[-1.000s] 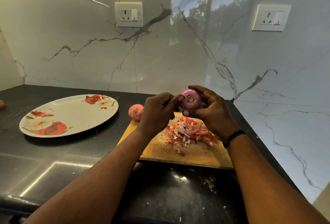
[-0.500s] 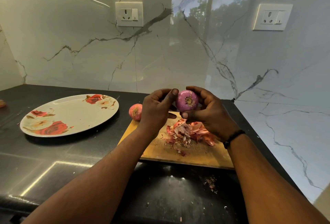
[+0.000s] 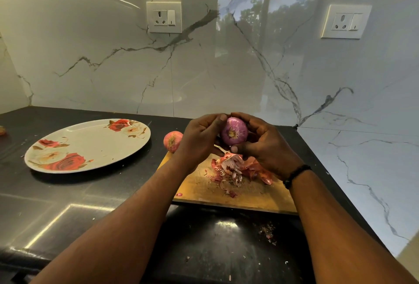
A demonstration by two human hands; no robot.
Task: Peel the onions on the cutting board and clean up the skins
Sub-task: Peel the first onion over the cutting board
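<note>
Onion between both curled hands

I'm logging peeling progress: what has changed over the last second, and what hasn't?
The left hand closed in, its thumb now pressing the top of the purple onion. The right hand kept its grip, turning the onion slightly. The unpeeled onion, skins, cutting board and plate stayed put.

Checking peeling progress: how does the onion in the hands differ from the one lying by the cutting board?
The held onion is glossy purple, its dry skin off; the lying onion is dull orange-pink, apparently still in its papery skin. The held onion is up in the air, gripped by the right hand with the left hand touching it; the lying onion sits untouched at the cutting board's far-left corner. Both are round and similar in size.
</note>
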